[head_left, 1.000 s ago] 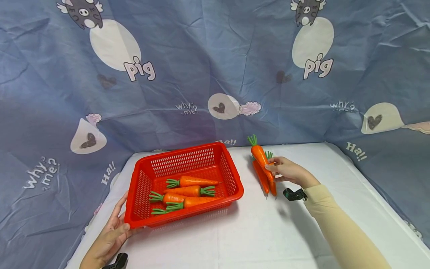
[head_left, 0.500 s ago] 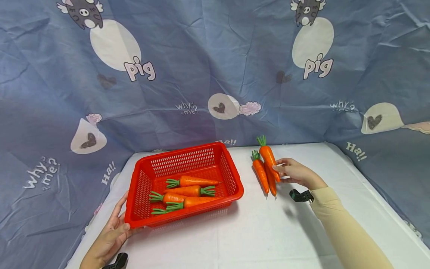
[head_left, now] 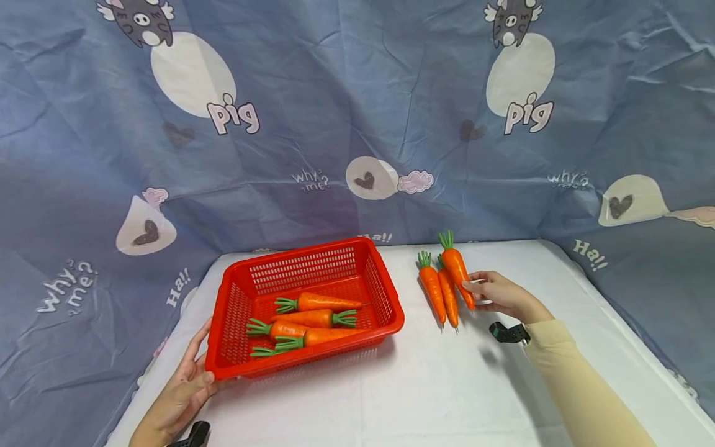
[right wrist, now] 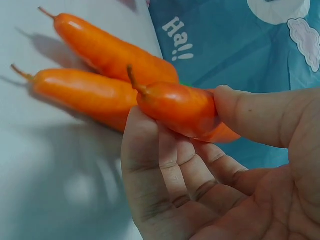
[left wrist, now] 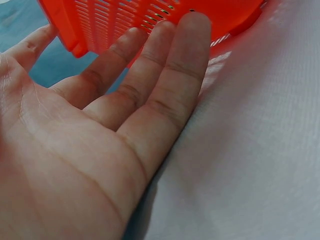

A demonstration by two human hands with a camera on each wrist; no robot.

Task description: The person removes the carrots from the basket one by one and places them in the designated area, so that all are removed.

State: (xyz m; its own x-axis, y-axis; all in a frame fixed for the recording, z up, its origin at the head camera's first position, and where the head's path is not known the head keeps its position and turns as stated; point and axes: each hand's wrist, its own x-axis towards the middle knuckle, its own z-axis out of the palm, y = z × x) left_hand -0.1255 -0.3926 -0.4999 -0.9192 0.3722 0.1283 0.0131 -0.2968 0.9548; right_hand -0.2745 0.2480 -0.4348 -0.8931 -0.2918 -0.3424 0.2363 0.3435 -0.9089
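Note:
In the head view, my right hand pinches the lower end of a carrot between thumb and fingers, its green top pointing up and away. Just left of it, two more carrots lie side by side on the white cloth. The right wrist view shows the held carrot's tip facing the camera, with the thumb along one side. At the left, my left hand rests against the near-left corner of a red plastic basket. Nearly straight fingers touch its slotted wall in the left wrist view.
Several carrots with green tops lie inside the basket. White cloth covers the table, and a blue printed curtain rises along its back and sides.
The right hand has moved the carrot rightward and slightly nearer, off the other two, which now show more fully. The left hand and the basket have stayed in place.

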